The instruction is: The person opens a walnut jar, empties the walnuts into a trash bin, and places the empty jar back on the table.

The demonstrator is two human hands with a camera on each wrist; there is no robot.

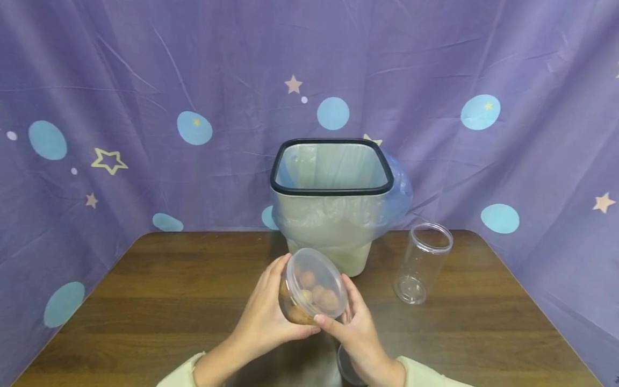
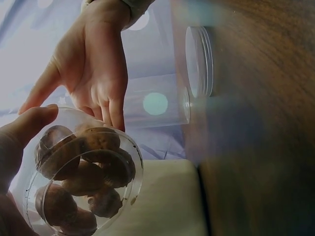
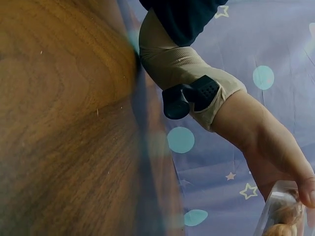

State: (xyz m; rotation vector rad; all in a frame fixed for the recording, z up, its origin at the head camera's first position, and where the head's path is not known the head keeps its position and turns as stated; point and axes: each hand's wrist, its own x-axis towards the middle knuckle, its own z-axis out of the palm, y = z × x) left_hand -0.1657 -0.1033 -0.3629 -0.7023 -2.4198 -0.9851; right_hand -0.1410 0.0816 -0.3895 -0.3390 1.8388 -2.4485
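Both hands hold a clear round plastic jar (image 1: 295, 313) above the table, tilted so its translucent lid (image 1: 314, 274) faces up toward the head camera. Through the plastic show several brown, wrinkled round pieces that look like walnuts (image 2: 83, 177). My left hand (image 1: 261, 317) grips the jar's side, fingers round the far left and thumb along the near side. With thumb and fingers at its edge, my right hand (image 1: 360, 325) pinches the lid on the right. The lid sits over the jar's mouth.
A bin (image 1: 331, 215) with a black rim and a bluish bag liner stands behind the hands. To the right is a tall clear jar (image 1: 425, 263), lidless. A round clear lid-like piece (image 2: 199, 61) lies on the wooden table (image 1: 193, 279), partly under my right hand.
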